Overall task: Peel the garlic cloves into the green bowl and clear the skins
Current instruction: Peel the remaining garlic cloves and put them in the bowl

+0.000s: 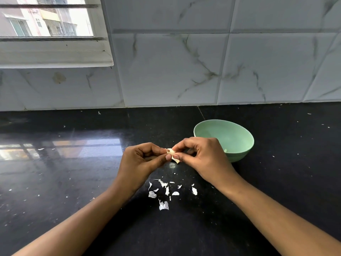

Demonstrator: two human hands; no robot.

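Head camera looks down on a glossy black counter under a marble-tiled wall and a window, where the left hand and right hand both pinch a garlic clove above scattered skins, near the green bowl.

The garlic clove in the right grip is cream; beyond it, a mint-green bowl; beneath, white skins on a black desk.

Glossy black stone counter; smooth matt green bowl; papery skins.
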